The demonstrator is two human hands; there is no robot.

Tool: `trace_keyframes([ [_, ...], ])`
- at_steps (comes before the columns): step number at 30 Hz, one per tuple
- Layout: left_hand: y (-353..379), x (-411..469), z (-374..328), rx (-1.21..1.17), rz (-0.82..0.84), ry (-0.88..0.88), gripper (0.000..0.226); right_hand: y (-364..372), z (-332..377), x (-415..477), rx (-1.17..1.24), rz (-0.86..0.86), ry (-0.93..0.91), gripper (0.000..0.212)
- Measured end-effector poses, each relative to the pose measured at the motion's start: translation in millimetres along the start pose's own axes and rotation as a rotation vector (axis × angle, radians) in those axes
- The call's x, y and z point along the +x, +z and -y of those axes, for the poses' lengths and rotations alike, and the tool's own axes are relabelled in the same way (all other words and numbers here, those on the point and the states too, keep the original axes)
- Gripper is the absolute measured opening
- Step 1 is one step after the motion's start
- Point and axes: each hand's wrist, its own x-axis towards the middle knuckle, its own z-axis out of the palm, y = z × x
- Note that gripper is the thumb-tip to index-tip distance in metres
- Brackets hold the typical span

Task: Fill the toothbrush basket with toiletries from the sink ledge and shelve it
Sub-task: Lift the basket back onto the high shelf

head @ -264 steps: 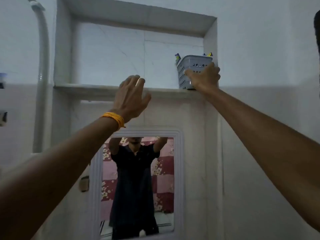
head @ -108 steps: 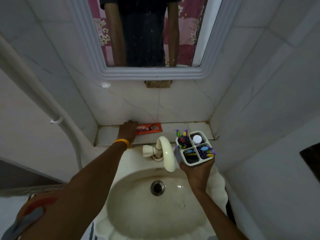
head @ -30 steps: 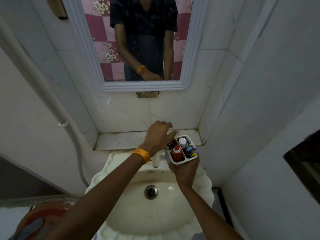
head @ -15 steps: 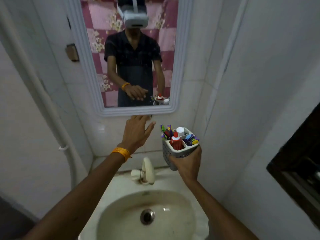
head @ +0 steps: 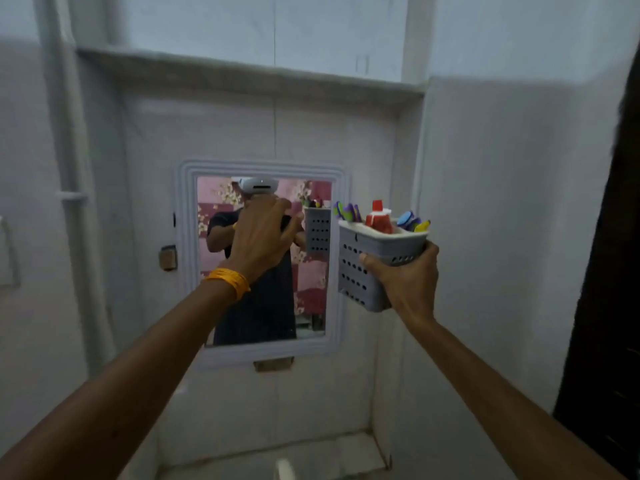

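A pale tiled bathroom wall is filling the view, with a white-framed mirror set in it and a recessed wall shelf running across above. The shelf is lying bare along the stretch in view.

The right hand is holding the grey perforated toothbrush basket upright beside the mirror's right edge, well below the shelf. Its fingers are wrapping round the basket's lower right corner, clamped on the plastic wall. Standing in the basket are a red-capped toothpaste tube, toothbrushes with purple and green handles on the left and further blue and yellow handles on the right.

The left hand, a yellow band at its wrist, is hanging in front of the mirror with fingers loosely curled and close together. It is holding nothing and touching nothing, standing just apart from the basket.

Judgement: filling appears complete and the shelving step is in hand. The next move is calling for a steady upward lift, keeping the basket level so the tall contents are not tipping out, then clearing the shelf lip and setting the base flat on the shelf. The free hand is placed to steady it.
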Motion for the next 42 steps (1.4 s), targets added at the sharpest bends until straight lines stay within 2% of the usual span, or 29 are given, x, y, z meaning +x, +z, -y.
trace_keyframes([
  [9,-76.0,118.7,7.8,-0.058,-0.192,0.022,0.047,-2.7,142.9,97.8,0.099,-0.087,-0.219,0.093],
  [14,-107.4,175.6,20.2,-0.036,-0.234,0.049,0.050,-4.2,216.7,141.6,0.137,-0.175,-0.296,0.108],
  [17,-112.9,200.3,22.9,0.014,-0.228,0.038,0.048,-2.5,255.0,163.3,0.153,-0.176,-0.316,0.111],
  [21,-112.5,225.0,31.6,0.123,-0.125,0.051,0.048,10.0,287.6,191.5,0.142,-0.153,-0.342,0.109],
  [26,-98.4,240.8,46.0,0.296,0.010,0.051,0.056,39.6,303.3,221.0,0.130,-0.197,-0.289,0.115],
  [35,-93.7,255.8,58.7,0.423,0.036,0.045,0.086,90.0,272.1,262.9,-0.068,-0.269,-0.181,0.124],
  [42,-86.9,261.4,63.1,0.449,-0.013,0.066,0.087,113.4,260.7,282.7,-0.184,-0.294,-0.117,0.129],
])
